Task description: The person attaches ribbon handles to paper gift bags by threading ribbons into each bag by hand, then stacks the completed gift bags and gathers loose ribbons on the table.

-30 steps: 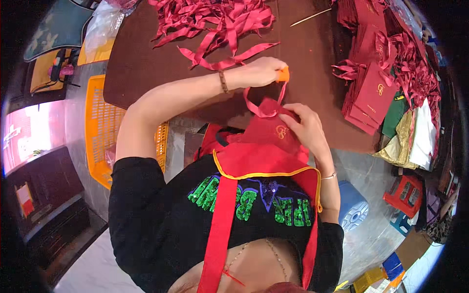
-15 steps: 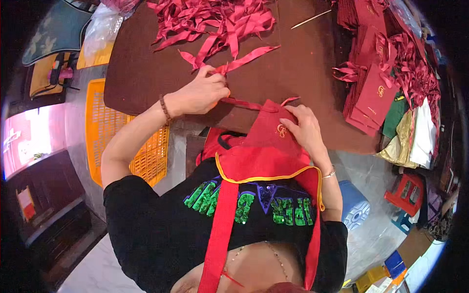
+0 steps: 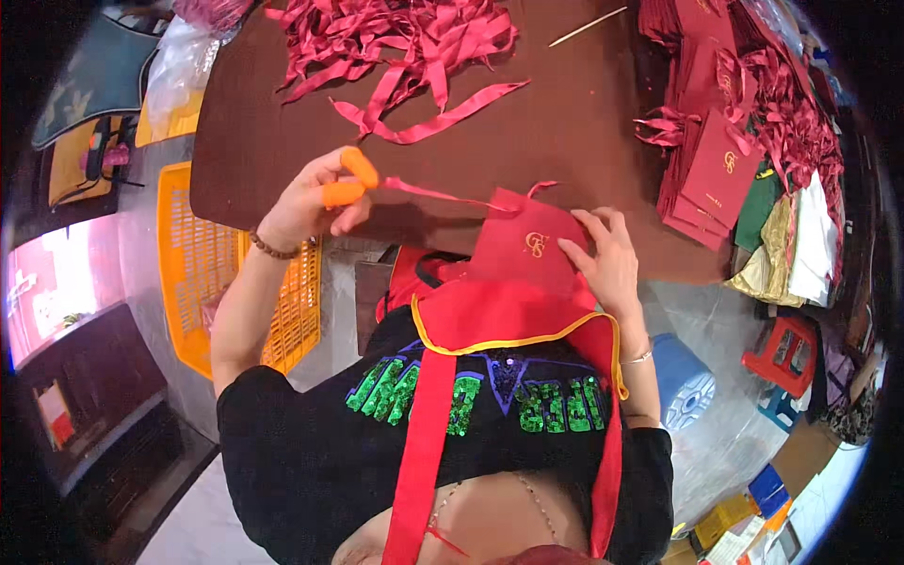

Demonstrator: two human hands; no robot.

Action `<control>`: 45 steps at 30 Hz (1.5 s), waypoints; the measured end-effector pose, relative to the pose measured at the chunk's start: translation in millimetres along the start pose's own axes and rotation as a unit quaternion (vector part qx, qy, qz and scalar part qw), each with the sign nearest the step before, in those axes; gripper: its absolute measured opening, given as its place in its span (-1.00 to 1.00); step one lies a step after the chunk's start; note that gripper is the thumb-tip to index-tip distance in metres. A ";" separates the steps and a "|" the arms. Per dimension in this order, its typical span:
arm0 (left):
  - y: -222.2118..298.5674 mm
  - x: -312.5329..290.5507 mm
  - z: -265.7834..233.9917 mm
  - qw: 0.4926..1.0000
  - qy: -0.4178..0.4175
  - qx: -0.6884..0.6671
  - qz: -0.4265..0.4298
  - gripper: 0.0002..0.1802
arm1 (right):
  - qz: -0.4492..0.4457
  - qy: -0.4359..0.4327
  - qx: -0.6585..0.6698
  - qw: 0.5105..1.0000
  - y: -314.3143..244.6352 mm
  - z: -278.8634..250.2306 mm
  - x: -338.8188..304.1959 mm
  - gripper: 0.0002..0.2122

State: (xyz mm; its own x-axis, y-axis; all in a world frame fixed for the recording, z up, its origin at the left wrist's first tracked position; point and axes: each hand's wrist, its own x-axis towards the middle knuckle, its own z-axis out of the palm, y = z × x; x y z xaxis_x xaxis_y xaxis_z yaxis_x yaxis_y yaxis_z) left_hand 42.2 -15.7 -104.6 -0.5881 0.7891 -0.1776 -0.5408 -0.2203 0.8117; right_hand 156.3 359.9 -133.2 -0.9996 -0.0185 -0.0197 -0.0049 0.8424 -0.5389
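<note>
A flat dark-red gift bag (image 3: 527,235) with a gold emblem lies at the table's near edge, its lower part against my red apron (image 3: 508,320). My right hand (image 3: 607,259) grips its right edge between thumb and fingers. From the top of the bag a thin red ribbon (image 3: 438,193) stretches left, its end just off my left fingertips. Orange finger covers sit on the thumb and a finger of my left hand (image 3: 325,198), which is raised with those two apart and nothing between them. Beyond it lies a loose ribbon piece (image 3: 452,115) beside the ribbon heap (image 3: 395,47).
Stacked red bags (image 3: 711,174) with ribbons fill the right of the brown table (image 3: 565,122). A thin stick (image 3: 589,26) lies at the back. An orange crate (image 3: 179,273) stands at the left, a blue stool (image 3: 683,381) and a red stool (image 3: 782,356) at the right.
My left hand has pulled back leftward from the loose ribbons, fingers parting. The bag's ribbon now reaches out beyond it. My right hand stays on the bag, which has turned slightly.
</note>
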 end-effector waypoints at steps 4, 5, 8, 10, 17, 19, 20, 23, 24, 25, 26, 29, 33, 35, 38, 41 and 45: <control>4.4 25.9 40.0 0.980 -0.029 -0.187 0.068 -0.37 | 0.013 0.008 0.001 1.000 -6.2 2.3 0.1 -0.65; 6.8 32.7 51.5 0.980 -0.031 -0.187 0.066 -0.37 | 0.030 -0.006 0.015 0.999 -7.6 1.0 0.6 -0.66; 9.5 55.8 86.0 0.981 0.053 -0.153 0.106 -0.45 | 0.021 -0.003 0.068 0.997 -1.4 3.1 1.3 -0.69; -2.3 71.4 78.9 0.993 0.076 -0.043 0.078 -0.57 | -0.005 0.012 0.108 0.994 3.8 1.2 2.2 -0.70; -29.1 99.1 71.6 0.789 0.103 0.598 0.094 -0.85 | 0.044 -0.097 0.197 0.975 29.7 -5.4 5.5 -0.80; -33.3 103.1 73.9 0.925 0.088 0.361 0.071 -0.81 | 0.118 -0.159 0.375 0.906 33.8 -9.4 6.0 -0.81; -34.8 105.1 75.5 0.968 0.078 0.232 0.057 -0.78 | 0.120 -0.158 0.376 0.905 35.2 -10.0 5.8 -0.81; -33.6 111.9 82.6 0.996 0.047 0.048 0.057 -0.64 | 0.099 -0.161 0.343 0.920 37.0 -9.4 5.2 -0.82; -32.2 113.3 83.2 0.999 0.022 0.033 0.030 -0.62 | 0.083 -0.143 0.285 0.944 35.6 -7.6 5.0 -0.81; -31.3 114.4 84.0 1.000 -0.003 0.017 0.002 -0.60 | 0.067 -0.125 0.224 0.964 34.0 -5.6 4.3 -0.81; -31.7 115.4 93.5 0.997 0.056 0.024 -0.050 -0.60 | 0.068 -0.123 0.225 0.964 30.8 -6.1 4.6 -0.81; -40.2 121.8 95.6 0.989 0.044 0.116 -0.078 -0.60 | 0.130 -0.123 0.289 0.941 22.1 -7.4 5.4 -0.80; -53.0 122.0 98.7 0.990 0.043 0.113 -0.080 -0.61 | 0.110 -0.101 0.299 0.942 19.8 4.9 14.3 -0.80; -57.8 124.1 94.4 0.985 0.041 0.137 -0.093 -0.64 | 0.105 -0.090 0.314 0.939 13.0 9.5 19.4 -0.80; -67.4 122.3 97.6 0.966 0.077 0.247 -0.017 -0.73 | 0.108 -0.128 0.329 0.929 5.7 10.9 22.8 -0.77; -74.7 116.0 89.5 0.953 0.099 0.281 -0.057 -0.72 | 0.040 -0.117 0.309 0.943 9.5 18.0 23.1 -0.76; -75.3 110.6 96.5 0.903 0.156 0.399 -0.001 -0.61 | 0.107 -0.169 0.401 0.894 16.0 20.1 25.2 -0.79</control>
State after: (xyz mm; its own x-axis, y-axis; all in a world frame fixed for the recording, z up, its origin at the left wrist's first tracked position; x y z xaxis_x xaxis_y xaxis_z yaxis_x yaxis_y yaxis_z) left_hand 75.9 143.5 -131.7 -0.7954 0.5622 -0.2266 -0.0088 0.3631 0.9317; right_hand 131.6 362.0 -159.2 -0.9097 -0.1792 -0.3747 0.3415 0.1905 -0.9203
